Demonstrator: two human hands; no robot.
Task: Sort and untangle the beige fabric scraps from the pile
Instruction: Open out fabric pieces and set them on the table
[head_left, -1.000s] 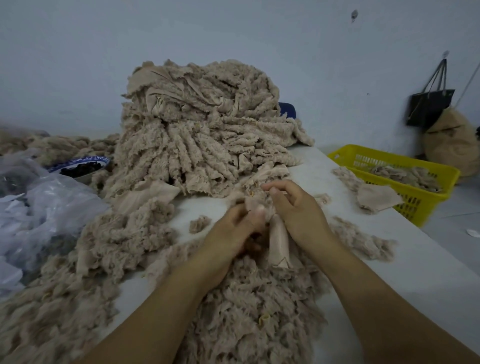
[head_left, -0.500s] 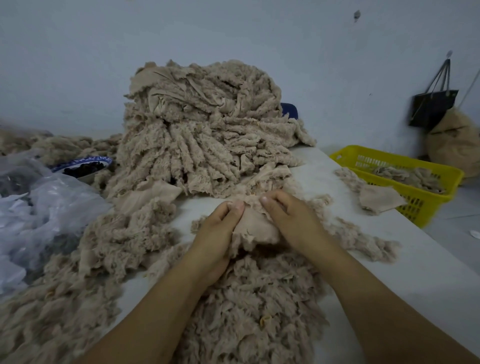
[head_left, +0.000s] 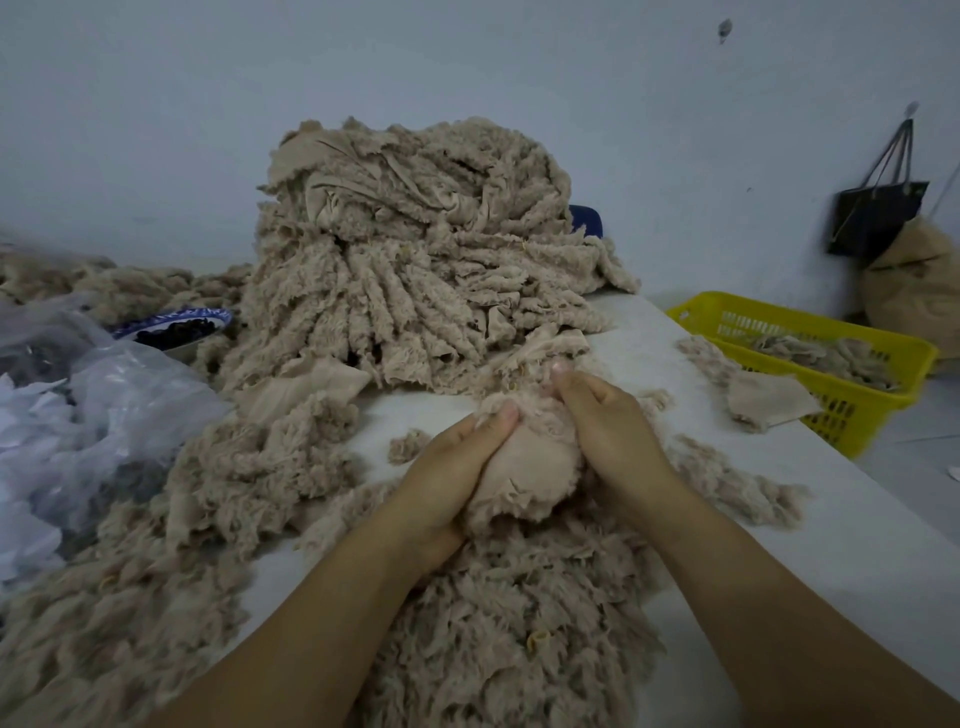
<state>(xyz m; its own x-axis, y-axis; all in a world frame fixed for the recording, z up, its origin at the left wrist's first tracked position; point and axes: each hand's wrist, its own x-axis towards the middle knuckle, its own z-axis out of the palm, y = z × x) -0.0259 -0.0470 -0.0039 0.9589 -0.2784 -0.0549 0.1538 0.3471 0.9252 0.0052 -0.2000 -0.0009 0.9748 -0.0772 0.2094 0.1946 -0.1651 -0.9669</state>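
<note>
Seen from above, two bare forearms reach forward over a white table (head_left: 810, 551). The left hand (head_left: 447, 483) and right hand (head_left: 608, 431) sit close together, both gripping one beige scrap (head_left: 524, 467). The scrap bulges as a rounded lump between the palms. The left thumb presses on its upper edge, and the right hand's curled fingers pinch its fuzzy top corner. The lump's lower edge hangs ragged over a spread of loose scraps (head_left: 519, 634) lying on the table just in front of the person.

Just beyond the hands rises the pile (head_left: 415, 270), a tall heap of frilled beige strips leaning against a pale wall. Its lowest folds reach nearly to the right fingertips. More beige scraps trail in a heap (head_left: 244, 467) to the left, beside a crumpled clear bag (head_left: 104, 415) and a blue-rimmed bowl (head_left: 176, 325) of dark bits.

At the right table edge stands a yellow basket (head_left: 883, 384) with a few scraps inside, and one flat piece (head_left: 763, 400) lies just beside it. A black bag (head_left: 878, 218) hangs on the wall behind.
</note>
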